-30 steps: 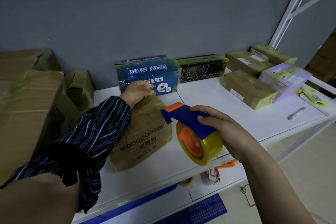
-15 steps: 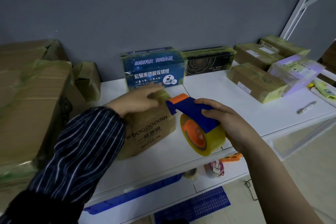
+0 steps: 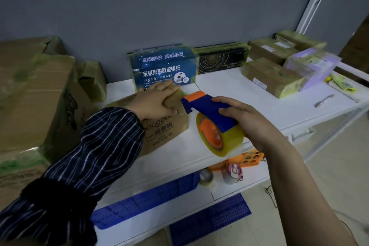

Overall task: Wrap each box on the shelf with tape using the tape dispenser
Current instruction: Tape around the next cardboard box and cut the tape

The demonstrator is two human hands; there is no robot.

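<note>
A brown cardboard box [image 3: 165, 132] with printed lettering sits on the white shelf [image 3: 229, 94], near its front edge. My left hand [image 3: 157, 102] lies flat on the box's top, fingers straight. My right hand [image 3: 245, 120] grips the blue and orange tape dispenser [image 3: 207, 106], which carries a yellowish tape roll [image 3: 221, 136]. The dispenser's orange nose touches the box's upper right edge, beside my left fingertips.
A blue printed box [image 3: 163, 68] and a black box [image 3: 221, 58] stand at the back wall. Several taped brown boxes [image 3: 271, 78] and a pale purple box [image 3: 313, 66] lie to the right. Large cartons [image 3: 34, 94] fill the left. Blue crates [image 3: 147, 199] sit below.
My left hand slid from the box's far edge to lie flat on its top. The dispenser moved left until its nose met the box. The camera moved closer.
</note>
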